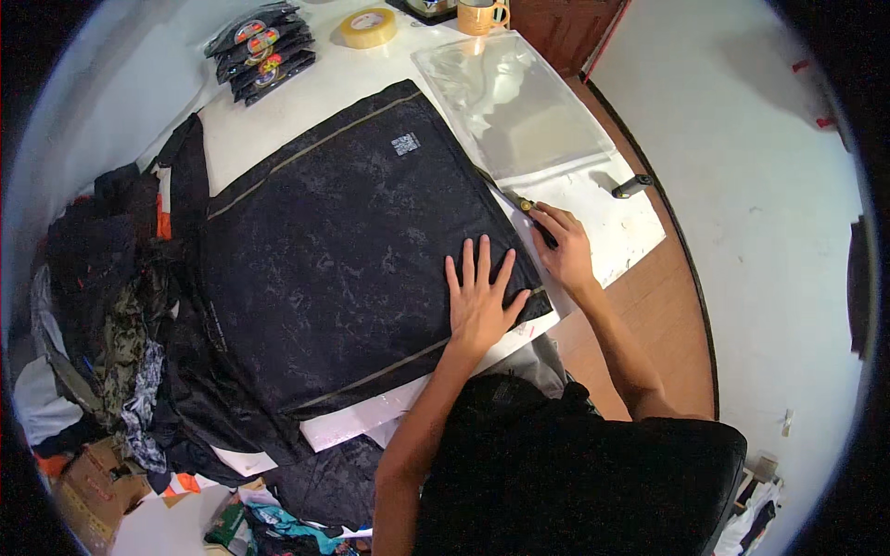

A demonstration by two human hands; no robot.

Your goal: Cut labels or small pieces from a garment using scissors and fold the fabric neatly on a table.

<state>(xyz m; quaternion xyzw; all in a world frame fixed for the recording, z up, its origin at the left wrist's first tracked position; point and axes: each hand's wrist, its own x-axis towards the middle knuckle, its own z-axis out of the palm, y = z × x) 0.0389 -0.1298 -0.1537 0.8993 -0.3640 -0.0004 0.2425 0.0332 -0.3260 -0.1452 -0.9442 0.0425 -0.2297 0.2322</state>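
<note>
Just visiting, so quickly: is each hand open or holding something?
Left hand: open, flat on the dark fabric.
Right hand: closed, holding a small dark-and-yellow tool.

The person wears a black top [575,482], which fills the area toward five o'clock; its details are too dark to tell. The left forearm [419,435], near six o'clock, and the right forearm [623,347], toward four o'clock, are bare and slender.

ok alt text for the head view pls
A person's left hand lies spread flat on dark patterned fabric on a white table, while the right hand holds a black-and-yellow tool by the fabric's right edge. Beyond are clear plastic sheeting, a tape roll and an orange mug; clothes lie heaped at left.
</note>
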